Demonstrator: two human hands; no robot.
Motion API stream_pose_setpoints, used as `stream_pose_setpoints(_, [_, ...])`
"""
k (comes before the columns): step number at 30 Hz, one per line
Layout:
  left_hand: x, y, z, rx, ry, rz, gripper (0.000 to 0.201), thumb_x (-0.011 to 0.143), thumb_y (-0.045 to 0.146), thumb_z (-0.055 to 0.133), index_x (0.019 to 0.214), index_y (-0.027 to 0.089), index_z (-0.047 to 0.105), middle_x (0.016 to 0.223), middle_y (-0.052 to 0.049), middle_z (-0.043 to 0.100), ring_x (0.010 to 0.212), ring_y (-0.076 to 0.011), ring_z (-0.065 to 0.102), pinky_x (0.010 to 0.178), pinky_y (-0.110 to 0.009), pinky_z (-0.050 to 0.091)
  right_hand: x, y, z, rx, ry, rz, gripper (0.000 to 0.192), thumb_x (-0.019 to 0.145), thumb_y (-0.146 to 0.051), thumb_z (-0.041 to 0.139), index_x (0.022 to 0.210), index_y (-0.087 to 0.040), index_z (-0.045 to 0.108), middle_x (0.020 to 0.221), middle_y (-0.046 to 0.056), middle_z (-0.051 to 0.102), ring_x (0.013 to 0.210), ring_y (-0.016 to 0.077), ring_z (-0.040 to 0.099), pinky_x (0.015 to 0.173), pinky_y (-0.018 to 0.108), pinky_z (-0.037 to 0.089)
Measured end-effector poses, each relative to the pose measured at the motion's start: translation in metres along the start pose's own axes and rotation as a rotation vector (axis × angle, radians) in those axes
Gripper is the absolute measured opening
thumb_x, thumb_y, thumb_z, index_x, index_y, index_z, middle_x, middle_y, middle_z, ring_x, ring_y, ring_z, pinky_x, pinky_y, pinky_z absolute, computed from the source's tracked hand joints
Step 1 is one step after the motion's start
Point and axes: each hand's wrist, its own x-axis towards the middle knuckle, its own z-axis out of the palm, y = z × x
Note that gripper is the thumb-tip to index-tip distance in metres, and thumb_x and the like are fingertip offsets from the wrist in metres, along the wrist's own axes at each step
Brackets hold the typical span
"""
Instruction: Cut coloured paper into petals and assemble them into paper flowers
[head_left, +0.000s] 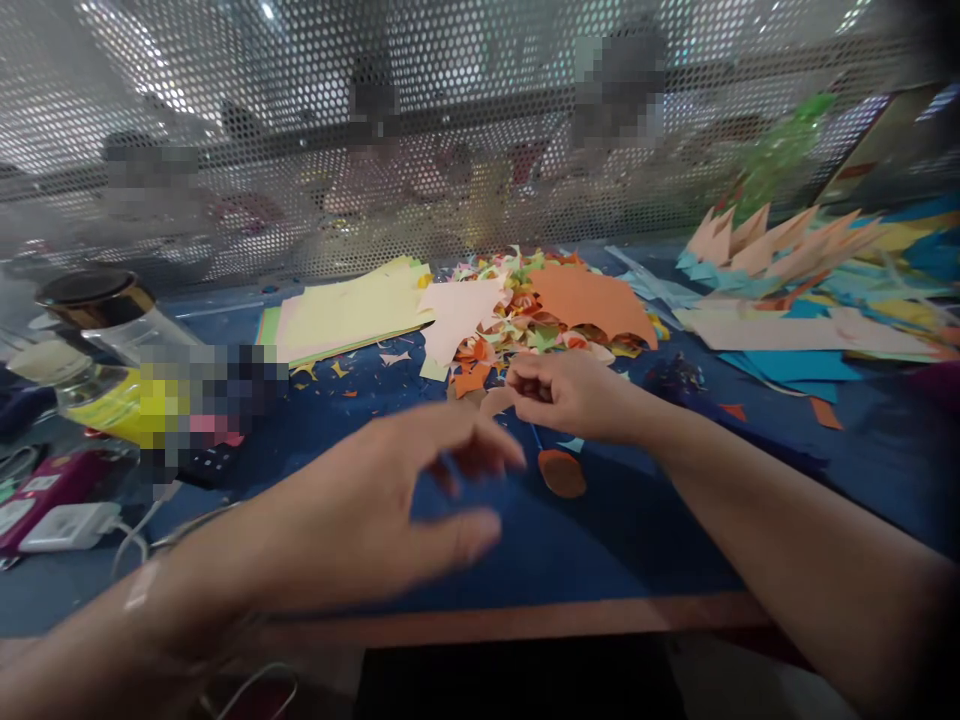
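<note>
My left hand (382,500) is raised over the near part of the blue table, slightly blurred, with thumb and fingers apart and nothing between them. Farther off, my right hand (577,395) is closed in a pinch at the edge of a small peach paper piece (496,402); its curled fingers hide part of the grip. Below that hand a rounded orange paper piece (562,473) lies on the table, beside a thin blue stick-like thing (536,436). Just beyond both hands is a heap of colourful paper scraps (517,325), partly covered by an orange sheet with a scalloped edge (592,300).
A stack of pale yellow sheets (352,310) lies left of the heap. At far left stand a dark-lidded bottle (97,300), a white charger (67,527) and cables. Folded pointed paper pieces (772,250) are at right. A perforated metal screen (465,130) rises behind, with people beyond.
</note>
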Motion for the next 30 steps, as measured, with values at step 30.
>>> stream_pose_setpoints(30, [0.054,-0.05,0.058,-1.069,0.131,-0.613,0.016,0.08,0.018,0.081,0.071,0.015,0.069,0.07,-0.001,0.073,0.064,-0.0094,0.066,0.068,-0.024,0.05,-0.011,-0.012,0.006,-0.053,0.115,-0.193,0.006,0.092,-0.025,0.058,0.095,-0.023,0.062,0.076,0.0,0.065,0.06,0.013,0.055,0.059,0.027,0.041])
